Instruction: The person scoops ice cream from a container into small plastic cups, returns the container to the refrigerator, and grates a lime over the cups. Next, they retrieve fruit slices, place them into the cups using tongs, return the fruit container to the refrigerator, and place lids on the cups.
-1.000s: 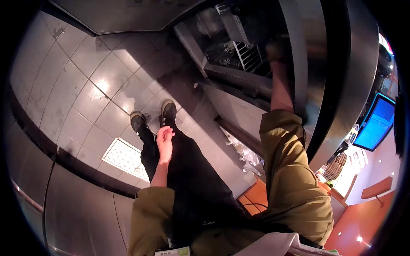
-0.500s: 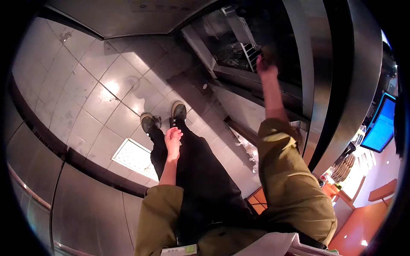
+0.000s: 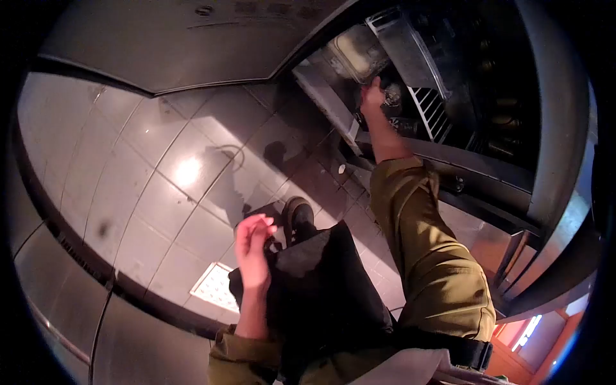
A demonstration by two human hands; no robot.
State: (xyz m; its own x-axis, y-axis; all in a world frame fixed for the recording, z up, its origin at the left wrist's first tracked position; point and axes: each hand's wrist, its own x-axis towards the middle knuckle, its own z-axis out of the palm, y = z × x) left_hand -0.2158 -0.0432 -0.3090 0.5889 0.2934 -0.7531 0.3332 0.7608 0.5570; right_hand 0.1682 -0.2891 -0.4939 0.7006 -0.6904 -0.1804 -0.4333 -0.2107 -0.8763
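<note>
My right hand (image 3: 372, 97) reaches low into an open, dark steel cabinet that looks like a fridge. It is beside a clear-lidded container (image 3: 357, 54) with pale contents, and a smaller round container (image 3: 391, 96) sits just right of the fingers. Its fingertips are blurred and partly in shadow, so I cannot see whether they grip anything. A white wire shelf (image 3: 431, 114) with a tray (image 3: 414, 54) on it stands right of my hand. My left hand (image 3: 253, 240) hangs over my dark trousers, loosely curled with the fingers a little apart and nothing in it.
The cabinet's steel door (image 3: 173, 45) stands open at the top left. Grey floor tiles (image 3: 154, 173) lie below, with a white floor grate (image 3: 216, 286) near my legs. Steel cupboard fronts (image 3: 147, 343) run along the lower left. A small white scrap (image 3: 341, 169) lies by the cabinet.
I have bent lower and closer to the cabinet. My right hand has moved deeper, left of the wire shelf, towards the containers. The blue screen on the right has left the view.
</note>
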